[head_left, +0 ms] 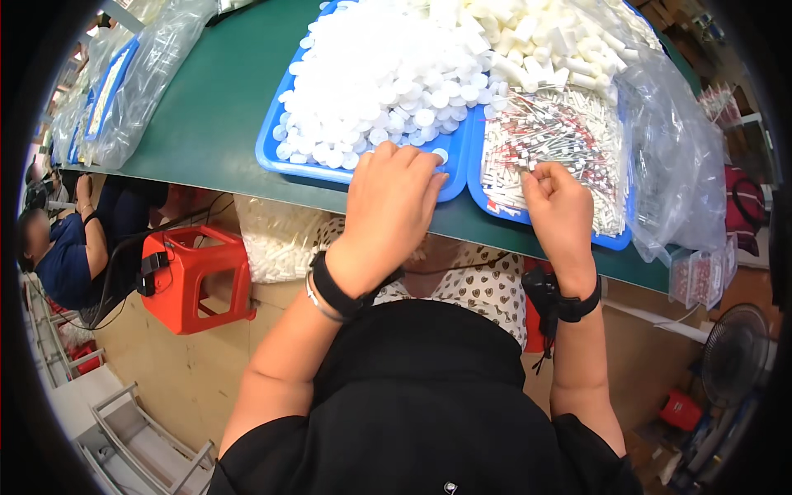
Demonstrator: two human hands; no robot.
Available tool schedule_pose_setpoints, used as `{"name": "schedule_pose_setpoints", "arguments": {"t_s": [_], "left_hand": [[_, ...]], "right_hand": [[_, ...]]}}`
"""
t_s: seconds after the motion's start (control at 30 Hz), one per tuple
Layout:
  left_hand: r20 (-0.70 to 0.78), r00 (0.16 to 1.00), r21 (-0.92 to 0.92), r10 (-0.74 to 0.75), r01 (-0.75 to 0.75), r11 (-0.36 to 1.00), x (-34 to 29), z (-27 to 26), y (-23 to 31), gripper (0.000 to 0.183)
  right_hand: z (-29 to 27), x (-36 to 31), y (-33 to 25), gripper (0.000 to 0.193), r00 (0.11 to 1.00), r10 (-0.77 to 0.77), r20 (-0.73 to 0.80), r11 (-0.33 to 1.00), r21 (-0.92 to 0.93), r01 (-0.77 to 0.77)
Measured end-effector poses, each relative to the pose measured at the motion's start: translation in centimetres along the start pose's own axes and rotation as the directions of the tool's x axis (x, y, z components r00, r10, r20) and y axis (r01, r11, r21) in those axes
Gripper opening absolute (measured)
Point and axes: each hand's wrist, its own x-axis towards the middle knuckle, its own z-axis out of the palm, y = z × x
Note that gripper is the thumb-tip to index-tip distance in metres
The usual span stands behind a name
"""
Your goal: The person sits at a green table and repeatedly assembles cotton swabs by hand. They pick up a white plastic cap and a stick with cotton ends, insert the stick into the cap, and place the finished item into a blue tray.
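A blue tray (269,151) at centre carries a heap of small translucent white discs (371,91). My left hand (394,194) hangs over its near edge with bent fingers. One loose disc (440,155) is beside the index fingertip; I cannot tell whether it is pinched. To the right, a second blue tray (476,169) contains many thin wire-like pieces (561,132) with white, red and dark parts. Over its near part my right hand (559,202) is closed in a pinch of thumb and index finger. What it grips is too small to make out.
Short cream-white tubes (544,41) are piled behind the right tray. Clear plastic bags (672,148) drape the green table (223,107) at right. A red stool (198,276) and a seated person (70,256) are at left; a fan (737,355) stands lower right.
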Motion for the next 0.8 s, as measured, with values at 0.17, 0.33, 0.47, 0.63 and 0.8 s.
{"name": "schedule_pose_setpoints", "arguments": {"t_s": [0.17,0.33,0.47,0.63,0.8], "left_hand": [[0.292,0.935,0.011,-0.202,0.208,0.978,1.4,0.4,-0.3,0.014],[0.324,0.934,-0.135,-0.151,0.204,0.97,1.6,0.4,-0.5,0.013],[0.146,0.978,-0.406,-0.152,0.199,0.892,1.5,0.7,-0.2,0.014],[0.638,0.696,-0.764,-0.331,0.626,-0.157,0.4,-0.6,2.6,0.025],[0.742,0.652,-0.556,-0.156,0.468,-0.687,-2.2,0.9,3.6,0.037]], "right_hand": [[-1.5,-0.2,-0.5,0.01,0.996,0.051,-0.074,0.934,0.356,-0.022],[-1.8,-1.2,-0.4,0.008,0.989,-0.021,-0.148,0.865,0.493,0.092],[-2.5,-2.1,-0.6,0.009,0.979,-0.142,-0.148,0.923,0.337,0.185],[-3.6,-3.4,-1.8,0.006,0.979,-0.201,-0.036,0.917,0.345,0.201],[-4.4,-4.5,-2.4,0.005,0.954,-0.263,0.142,0.901,0.39,0.19]]}}
